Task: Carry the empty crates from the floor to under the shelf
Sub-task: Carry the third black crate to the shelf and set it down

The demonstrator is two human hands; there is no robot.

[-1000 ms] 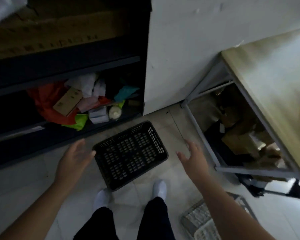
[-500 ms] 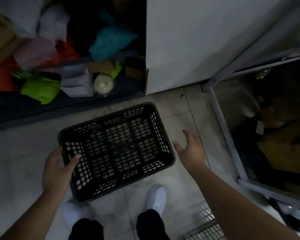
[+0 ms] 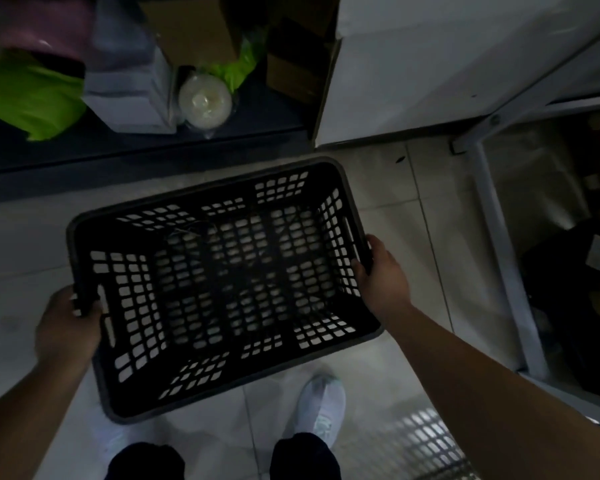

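Note:
A black perforated plastic crate (image 3: 222, 282) with nothing inside sits over the tiled floor in front of my feet. My left hand (image 3: 68, 327) grips its left rim beside the handle slot. On the opposite side my right hand (image 3: 383, 278) is wrapped over the right rim, fingers inside the wall. The dark shelf (image 3: 125, 150) runs along the top left, its bottom edge just beyond the crate's far side.
The shelf's lowest level holds green bags (image 3: 32, 98), a white box (image 3: 132, 95), a clear lidded cup (image 3: 205, 100) and cardboard boxes (image 3: 291, 60). A white wall (image 3: 413, 64) stands at upper right. A metal table frame (image 3: 496, 220) is on the right. Another crate (image 3: 426, 445) lies at bottom right.
Both hands have closed on the crate's side rims; before, the left only touched it and the right hovered open. The view has dropped closer to the crate.

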